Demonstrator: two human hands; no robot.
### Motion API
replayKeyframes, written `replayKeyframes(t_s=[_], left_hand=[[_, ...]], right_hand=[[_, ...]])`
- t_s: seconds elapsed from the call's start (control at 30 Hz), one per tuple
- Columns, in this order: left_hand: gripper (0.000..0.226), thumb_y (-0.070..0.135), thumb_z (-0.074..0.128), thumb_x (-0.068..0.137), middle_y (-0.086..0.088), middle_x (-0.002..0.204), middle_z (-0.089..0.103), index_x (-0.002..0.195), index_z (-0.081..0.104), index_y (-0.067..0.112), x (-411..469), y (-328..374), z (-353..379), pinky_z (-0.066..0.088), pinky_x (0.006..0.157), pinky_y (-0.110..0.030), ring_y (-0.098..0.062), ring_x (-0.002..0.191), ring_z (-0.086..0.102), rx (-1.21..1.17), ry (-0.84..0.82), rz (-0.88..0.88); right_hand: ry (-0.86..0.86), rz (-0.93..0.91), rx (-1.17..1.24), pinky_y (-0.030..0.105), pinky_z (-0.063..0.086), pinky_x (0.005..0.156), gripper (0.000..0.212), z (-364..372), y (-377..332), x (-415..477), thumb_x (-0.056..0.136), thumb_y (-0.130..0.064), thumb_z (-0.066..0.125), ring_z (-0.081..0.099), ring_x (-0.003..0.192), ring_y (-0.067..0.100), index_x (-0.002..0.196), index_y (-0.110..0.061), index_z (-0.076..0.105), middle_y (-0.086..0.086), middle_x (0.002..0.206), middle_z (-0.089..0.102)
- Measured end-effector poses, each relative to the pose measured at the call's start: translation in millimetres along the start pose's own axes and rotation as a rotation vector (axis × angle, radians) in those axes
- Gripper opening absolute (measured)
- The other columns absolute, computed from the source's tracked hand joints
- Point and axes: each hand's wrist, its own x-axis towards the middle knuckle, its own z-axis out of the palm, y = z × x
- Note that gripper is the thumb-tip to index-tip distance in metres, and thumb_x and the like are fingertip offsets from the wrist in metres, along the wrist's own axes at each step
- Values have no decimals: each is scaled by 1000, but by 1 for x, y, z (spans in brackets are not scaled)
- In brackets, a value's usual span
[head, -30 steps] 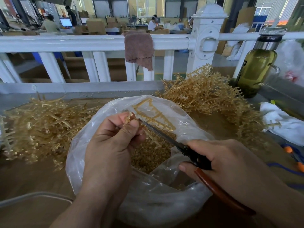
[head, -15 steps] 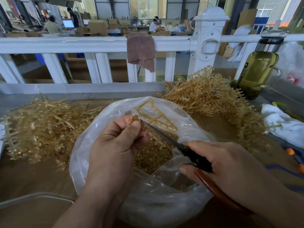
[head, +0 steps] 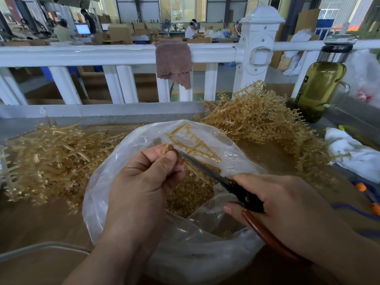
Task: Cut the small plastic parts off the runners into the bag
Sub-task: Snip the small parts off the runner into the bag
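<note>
Pinching a runner (head: 167, 146) between thumb and forefinger of the left grip (head: 144, 182), clenched on it above the open clear bag (head: 115, 182). Grasping the scissors (head: 205, 170) in the right grip (head: 277, 199), blade tips touching the runner. Lying inside the bag: cut small parts (head: 189, 199). Flanking the bag on the counter (head: 30, 223): left heap (head: 45, 157) and right heap (head: 257, 124) of amber runners.

A factory hall: stacked cardboard boxes (head: 120, 33), workers at benches across the upper frame, heaps of plastic runners (head: 257, 118) below.
</note>
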Motion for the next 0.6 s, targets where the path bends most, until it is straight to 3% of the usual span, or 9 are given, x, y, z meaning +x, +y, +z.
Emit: replayKeyframes(t_s=[0.17, 0.3, 0.6], left_hand=[[8, 21, 72, 72, 2, 73, 70, 66, 75, 24, 0, 0, 0, 57, 67, -22, -10, 68, 66, 9, 0, -5], [13, 20, 70, 74, 3, 70, 68, 63, 74, 25, 0, 0, 0, 57, 66, -21, -10, 67, 66, 29, -5, -1], [13, 19, 68, 75, 1, 72, 68, 65, 74, 25, -2, 2, 0, 58, 66, -22, -10, 67, 66, 32, -17, -7]], right_hand=[[3, 2, -13, 18, 29, 53, 38, -2, -2, 0, 79, -69, 42, 43, 57, -3, 83, -34, 55, -18, 62, 47], [-6, 2, -6, 17, 34, 54, 26, -6, -5, 0, 79, -64, 46, 40, 52, -5, 76, -39, 42, -19, 56, 38], [-37, 6, -24, 18, 29, 52, 27, -7, -7, 1, 82, -63, 48, 38, 52, -2, 76, -38, 41, -16, 55, 36]])
